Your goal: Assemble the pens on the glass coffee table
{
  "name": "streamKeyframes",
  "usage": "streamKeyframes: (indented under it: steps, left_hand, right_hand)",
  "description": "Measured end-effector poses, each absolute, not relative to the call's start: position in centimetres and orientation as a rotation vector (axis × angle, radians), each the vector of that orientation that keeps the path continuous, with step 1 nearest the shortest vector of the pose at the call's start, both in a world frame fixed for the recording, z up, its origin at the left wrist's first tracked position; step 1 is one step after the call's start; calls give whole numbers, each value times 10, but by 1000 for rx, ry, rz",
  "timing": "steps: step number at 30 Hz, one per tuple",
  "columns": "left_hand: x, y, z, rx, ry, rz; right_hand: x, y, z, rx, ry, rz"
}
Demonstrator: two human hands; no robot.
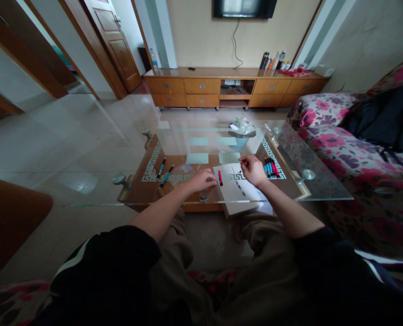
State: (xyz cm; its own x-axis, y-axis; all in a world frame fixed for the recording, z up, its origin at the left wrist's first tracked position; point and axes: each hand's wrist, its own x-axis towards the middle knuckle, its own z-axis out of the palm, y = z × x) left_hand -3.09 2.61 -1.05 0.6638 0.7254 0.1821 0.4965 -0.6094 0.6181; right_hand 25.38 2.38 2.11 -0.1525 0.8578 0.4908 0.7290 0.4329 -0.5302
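Note:
A red marker (220, 178) with a black end lies on the glass table (194, 196), between my hands. My left hand (204, 180) is just left of it, fingers loosely bent and apart, nothing visible in them. To the right, my right hand (253, 170) hovers over the glass, its fingers bent with a small gap and no object showing. Beside it lies a row of blue and red markers (272, 168) with black ends. Two blue-and-black markers, a far one (161, 167) and a near one (166, 176), lie apart on the left.
White paper (233, 209) rests under the glass, with a dark pen shape (240, 188) seen there. A small glass cup (203, 196) is near the front edge. Behind are a filled wastebasket (240, 141) and a wooden cabinet (201, 86); a floral sofa (326, 140) stands right.

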Motion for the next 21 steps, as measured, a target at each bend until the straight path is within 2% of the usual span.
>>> streamKeyframes:
  steps: [7,12,21]
  left_hand:
    - [-28,20,-6,2260,991,600]
    - [-32,23,-8,2113,1056,729]
    - [-32,25,-13,1986,1058,887]
  right_hand:
    - [207,4,14,-1200,-2253,514]
    - [200,-1,6,-1211,-2447,520]
    - [207,4,3,-1438,-2339,624]
